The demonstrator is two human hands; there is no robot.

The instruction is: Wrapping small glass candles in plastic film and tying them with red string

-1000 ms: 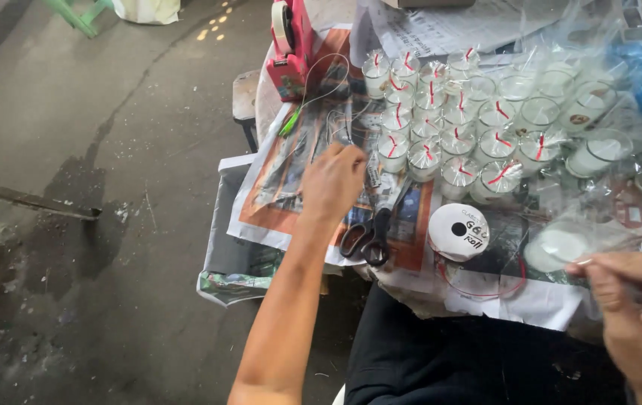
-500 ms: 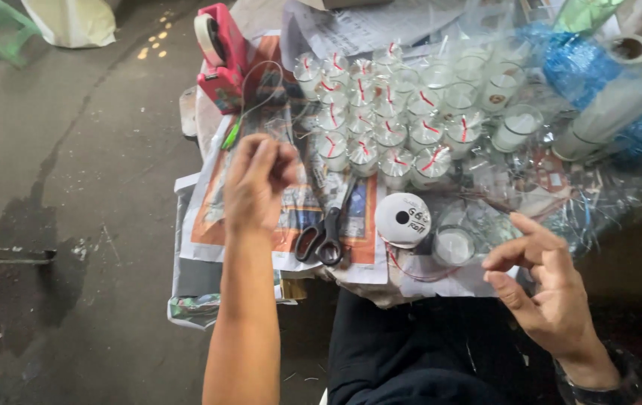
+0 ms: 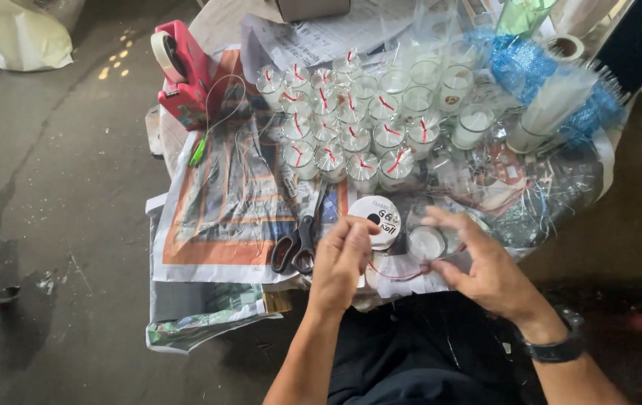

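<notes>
**A:** Head view only. The left hand point(image 3: 342, 259) is curled loosely with fingertips pinched together, though whether anything thin is pinched there can't be told. The right hand point(image 3: 486, 266) is spread open, nothing gripped. Right between the two, under the right fingertips, a small glass candle cup point(image 3: 427, 242) is seen with clear cellophane point(image 3: 519, 214) crinkled around it. Just beyond the left fingertips a white ribbon spool point(image 3: 377, 219) lies flat, and further to that hand's outer side black-handled scissors point(image 3: 300, 241) are laid on newspaper point(image 3: 223, 217).

**B:** Looks like wrapping, so the film should probably be gathered evenly before anything gets tied. It's slippery, springy stuff, and the glass is smooth, so a soft pinch would likely slide.

**A:** Agreed. Past the spool, rows of wrapped cups point(image 3: 351, 124) with red ties are packed close. A red tape dispenser point(image 3: 182, 71) is stood well off beyond the left hand.
</notes>
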